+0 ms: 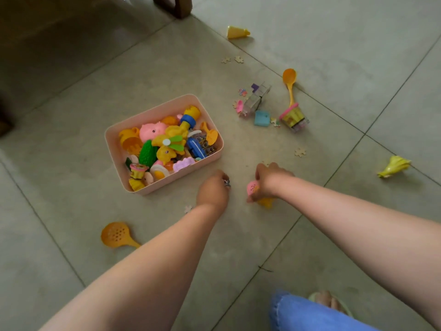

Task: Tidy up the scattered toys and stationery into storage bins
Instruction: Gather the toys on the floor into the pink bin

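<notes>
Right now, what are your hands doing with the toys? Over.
Left hand pinching small piece. Right hand gripping pink toy. Pink bin nearly full. Orange strainer loose by left arm.

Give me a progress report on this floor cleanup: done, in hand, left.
Done: the pink bin already holds a heap of toys. In hand: the right hand grips a pink and yellow toy just off the floor; the left hand pinches something small and dark. Left: the orange strainer, orange spoon, yellow wedge, yellow shell-like toy, the cluster by the blue block and scattered puzzle pieces.
</notes>
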Motion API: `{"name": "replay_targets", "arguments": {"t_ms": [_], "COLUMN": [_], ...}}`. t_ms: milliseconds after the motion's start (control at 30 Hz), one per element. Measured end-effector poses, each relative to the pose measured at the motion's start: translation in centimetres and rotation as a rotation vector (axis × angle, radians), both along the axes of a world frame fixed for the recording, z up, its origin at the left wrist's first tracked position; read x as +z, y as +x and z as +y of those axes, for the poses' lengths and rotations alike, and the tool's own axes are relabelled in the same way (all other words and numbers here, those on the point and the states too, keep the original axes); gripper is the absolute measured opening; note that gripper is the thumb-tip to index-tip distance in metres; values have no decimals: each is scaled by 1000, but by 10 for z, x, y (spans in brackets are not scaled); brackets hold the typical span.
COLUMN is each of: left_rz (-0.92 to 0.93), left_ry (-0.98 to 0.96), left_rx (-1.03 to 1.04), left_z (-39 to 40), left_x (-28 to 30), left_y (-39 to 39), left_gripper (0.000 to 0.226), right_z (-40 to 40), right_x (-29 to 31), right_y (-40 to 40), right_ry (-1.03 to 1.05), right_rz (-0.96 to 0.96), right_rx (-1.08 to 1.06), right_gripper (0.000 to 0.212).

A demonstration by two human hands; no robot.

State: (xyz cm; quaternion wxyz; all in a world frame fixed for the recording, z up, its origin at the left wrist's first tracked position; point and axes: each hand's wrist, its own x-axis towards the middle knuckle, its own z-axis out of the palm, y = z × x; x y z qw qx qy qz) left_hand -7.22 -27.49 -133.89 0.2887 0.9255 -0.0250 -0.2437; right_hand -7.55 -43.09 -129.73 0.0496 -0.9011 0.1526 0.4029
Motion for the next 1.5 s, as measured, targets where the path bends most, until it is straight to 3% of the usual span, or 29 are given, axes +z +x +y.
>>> {"name": "replay_targets", "arguments": {"t_ms": [133,233,500,800,967,1101,1301,1401,1501], "left_rz": [-5,-18,25,59,174,239,-156,-186,-256], "left_ry": [-65,12,193,183,211,177,166,238,340], "left_rx": [-109,-263,-452,-468,-535,-231,71,198,205], "left_z": [-16,-29,-45,-59,-60,-44,29,63,73], "left_x": [-6,-2,2,-5,8,45,94,87,74], "left_y": [-3,1,3,-4,-1,37,99,105,97], "left_gripper": [12,12,59,44,38,25,28,35,36], "right_z": [11,9,-15,-20,-20,-2,44,70,78], "right_x": [-6,6,8,-1,-6,12,55,50,37], "right_y": [4,17,11,9,20,58,107,114,110], "right_ry": [-56,1,6,62,203,417,822,755,646], "right_rz": [51,70,30,7,89,23,-308,-456,-664], "right_rx": [70,147,107,1,-41,-172,-270,-136,-62], "right_gripper": [78,68,68,72,52,47,34,53,41]}}
